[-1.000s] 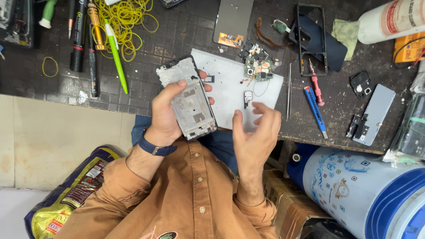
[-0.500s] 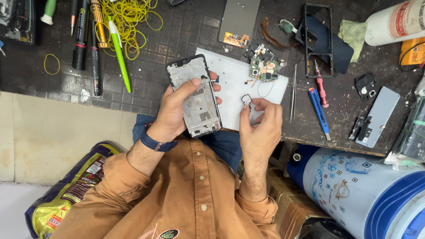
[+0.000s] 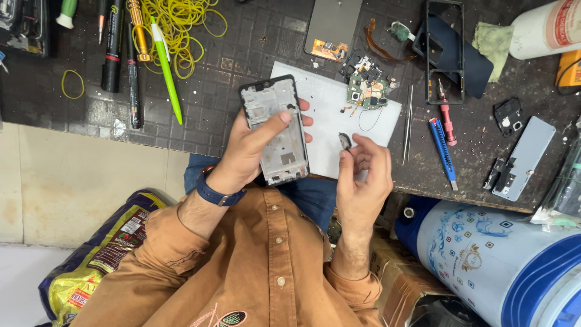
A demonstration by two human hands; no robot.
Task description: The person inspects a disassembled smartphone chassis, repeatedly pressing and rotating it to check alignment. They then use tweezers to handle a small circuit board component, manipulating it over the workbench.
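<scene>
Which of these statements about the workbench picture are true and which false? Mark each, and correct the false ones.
1. The left hand holds a phone frame. True.
2. The right hand is empty. False: its fingertips pinch a small dark part.
3. A circuit board lies on the white sheet. True.
4. The green pen lies on the white sheet. False: it lies on the dark bench, beside the yellow rubber bands.
5. The tweezers are held in the right hand. False: they lie on the bench, right of the sheet.
</scene>
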